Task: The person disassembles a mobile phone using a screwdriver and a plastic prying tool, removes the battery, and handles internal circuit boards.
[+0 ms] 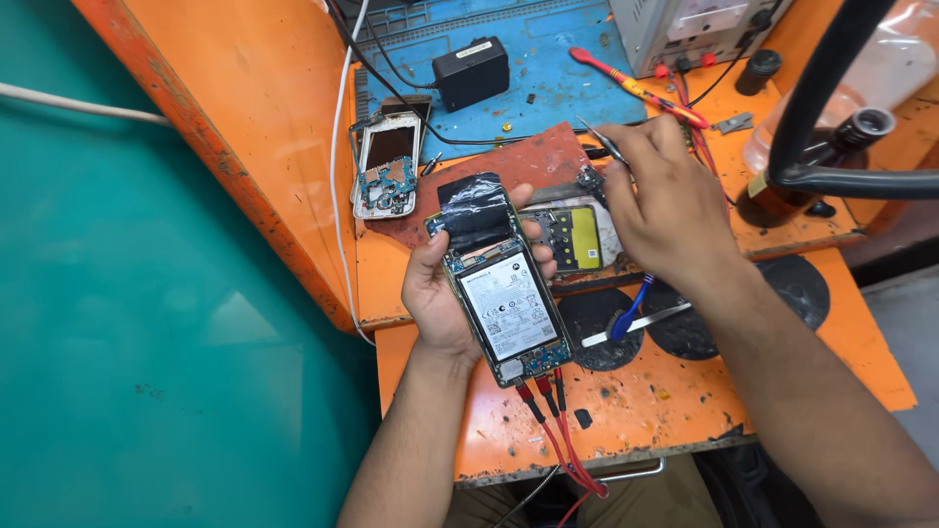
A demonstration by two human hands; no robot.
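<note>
Phone [509, 298] with its back cover off rests in my left hand [440, 293], which grips it from beneath, fingers wrapped over its far edge. Its long axis runs from my wrist up and slightly left, away from me, with the white-labelled battery facing up and a flap of black film [474, 210] folded over its top end. Red clip leads [558, 430] hang from its near end, down over the front edge of the orange desk [675, 391].

My right hand [665, 210] is just beyond and to the right of the phone, pinched shut on fine tweezers [606, 145] whose tips point up and left, away from it. Directly under that hand lies another opened part with a yellow patch [585, 238]. Further left of my left hand sits a second stripped phone frame [388, 171], well apart. A blue-handled tool [631, 308] lies near my right wrist.
</note>
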